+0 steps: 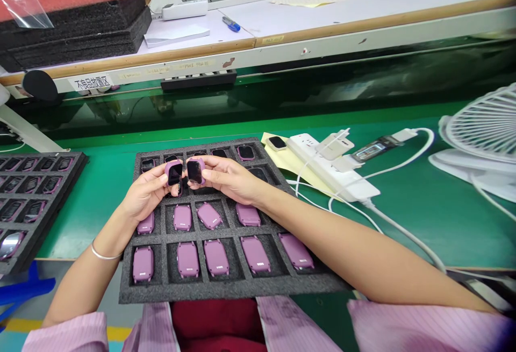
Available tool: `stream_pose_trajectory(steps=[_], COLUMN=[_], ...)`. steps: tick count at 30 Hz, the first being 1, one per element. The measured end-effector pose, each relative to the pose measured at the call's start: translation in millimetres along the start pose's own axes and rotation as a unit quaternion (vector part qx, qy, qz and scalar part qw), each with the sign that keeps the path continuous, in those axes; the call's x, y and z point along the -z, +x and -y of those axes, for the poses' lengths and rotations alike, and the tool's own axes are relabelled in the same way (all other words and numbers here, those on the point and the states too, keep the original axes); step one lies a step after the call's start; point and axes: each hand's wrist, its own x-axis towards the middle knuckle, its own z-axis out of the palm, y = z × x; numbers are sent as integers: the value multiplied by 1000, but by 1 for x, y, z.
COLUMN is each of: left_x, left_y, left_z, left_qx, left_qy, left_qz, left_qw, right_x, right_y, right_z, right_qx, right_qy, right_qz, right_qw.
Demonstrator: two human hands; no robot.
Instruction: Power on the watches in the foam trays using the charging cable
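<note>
While over tray (pixel 237 287), left hand (pixel 145 193) beside right hand (pixel 226 177)

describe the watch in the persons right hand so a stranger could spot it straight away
On the green workbench, find the black foam tray. Above it, the person's right hand holds a purple-cased smartwatch body with its dark screen showing. Unlike the watches lying back up in the tray, it is held up, beside a matching watch in the left hand.
</note>
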Motion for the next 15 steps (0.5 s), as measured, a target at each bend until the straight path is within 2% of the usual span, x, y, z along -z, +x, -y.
stream_pose_trajectory(steps=[15], left_x=[0], left_y=[0], left_z=[0], left_qx=[-1], left_qy=[8], left_qz=[6], left_qw=[1000], right_x=[0], right_y=[0], right_z=[-1], right_qx=[3], right_qy=[-7], right_qz=[5], right_qw=[1000])
